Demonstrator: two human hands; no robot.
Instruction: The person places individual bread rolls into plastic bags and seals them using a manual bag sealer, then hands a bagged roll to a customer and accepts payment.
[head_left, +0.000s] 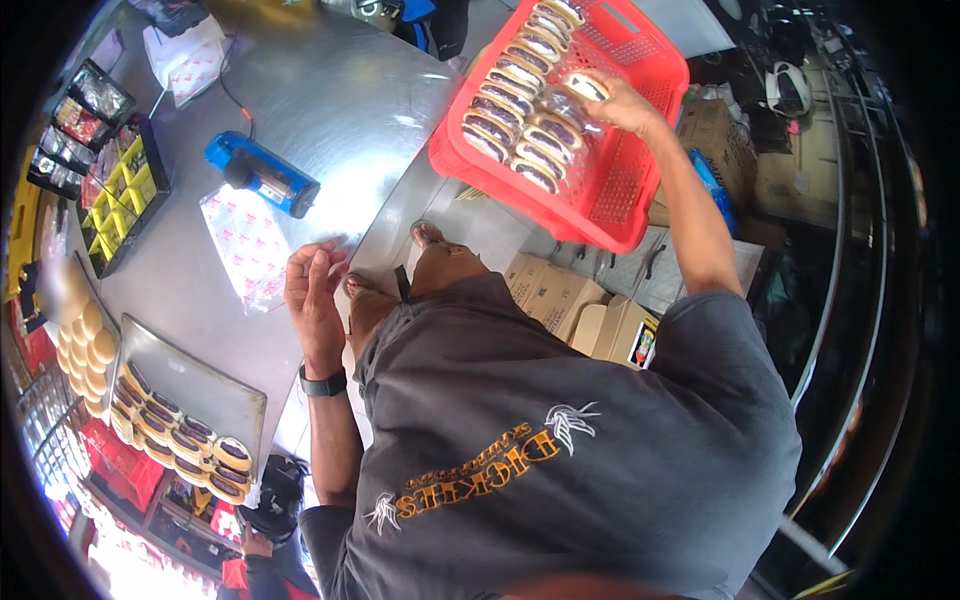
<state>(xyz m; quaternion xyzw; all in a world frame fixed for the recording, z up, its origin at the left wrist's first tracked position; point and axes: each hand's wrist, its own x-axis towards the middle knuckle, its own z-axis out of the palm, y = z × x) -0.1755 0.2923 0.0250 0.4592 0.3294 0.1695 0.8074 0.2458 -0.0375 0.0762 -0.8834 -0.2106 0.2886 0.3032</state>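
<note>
My right hand (626, 109) grips a bun with dark and white filling (587, 87) over the red perforated plastic crate (630, 214). Wrapped filled buns (504, 97) stand in rows in that crate. At the metal table's edge, my left hand (313, 281) is raised with loosely curled fingers and seems to hold nothing. A dark watch is on that wrist. Beside it on the metal table (330, 67) lies a stack of printed clear plastic bags (244, 244). Farther along, a metal tray (202, 352) carries more filled buns (184, 439).
A blue cordless device (262, 174) rests on the table, near a black box with yellow dividers (124, 195). Plain buns (86, 349) are heaped beside the tray. Cardboard boxes (551, 292) sit under the crate. Another person (270, 555) is beyond the tray.
</note>
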